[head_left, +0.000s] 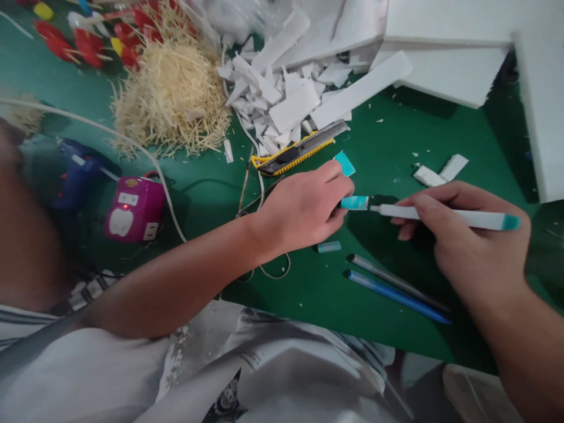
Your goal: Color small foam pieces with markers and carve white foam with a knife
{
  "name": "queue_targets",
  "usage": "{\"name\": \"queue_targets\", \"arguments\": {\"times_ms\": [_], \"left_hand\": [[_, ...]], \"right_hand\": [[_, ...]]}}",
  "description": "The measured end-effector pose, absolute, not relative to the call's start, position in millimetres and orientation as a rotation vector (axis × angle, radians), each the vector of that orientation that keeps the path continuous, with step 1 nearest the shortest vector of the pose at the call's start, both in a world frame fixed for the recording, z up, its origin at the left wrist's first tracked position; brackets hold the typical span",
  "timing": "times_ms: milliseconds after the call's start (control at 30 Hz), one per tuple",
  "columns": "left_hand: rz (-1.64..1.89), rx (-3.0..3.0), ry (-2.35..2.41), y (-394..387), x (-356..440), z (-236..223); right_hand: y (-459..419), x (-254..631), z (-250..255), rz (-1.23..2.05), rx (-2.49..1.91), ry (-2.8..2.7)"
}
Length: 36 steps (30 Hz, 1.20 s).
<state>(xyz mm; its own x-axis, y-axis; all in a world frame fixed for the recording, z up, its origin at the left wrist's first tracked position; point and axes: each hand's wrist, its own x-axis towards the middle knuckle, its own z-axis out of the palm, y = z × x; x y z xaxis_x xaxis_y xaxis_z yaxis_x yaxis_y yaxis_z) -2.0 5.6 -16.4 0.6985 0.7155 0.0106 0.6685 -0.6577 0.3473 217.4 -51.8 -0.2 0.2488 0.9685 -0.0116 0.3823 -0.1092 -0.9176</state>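
My right hand [480, 247] grips a white marker [467, 219] with a teal end, its tip pointing left. Closed fingers of my left hand [308, 202] pinch a small teal-coloured piece [355, 203], mostly hidden by the hand. The marker tip is at or very near this piece's right end. Another teal patch [345, 163] shows above the left fingers; whether it belongs to the same piece I cannot tell. Below the left hand lies a pale teal marker cap [329, 247]. A grey pen [396, 281] and a blue pen [396, 295] lie side by side nearer me.
A yellow utility knife [299, 150] lies beyond my left hand, beside white foam scraps [291, 100]. Straw-like shreds [176, 94], a magenta power adapter [134, 208] and a blue glue gun [79, 167] are leftward. White foam boards [449, 64] stand back right. Scissors [279, 267] lie partly under my forearm.
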Motion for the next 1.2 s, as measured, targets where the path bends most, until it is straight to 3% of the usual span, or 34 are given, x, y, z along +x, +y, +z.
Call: {"name": "queue_targets", "arguments": {"times_ms": [1200], "left_hand": [[0.256,2.565,1.091,5.0,-3.8,-15.9]], "right_hand": [[-51.0,217.9,-2.5,0.831,-1.628,-1.292]]}}
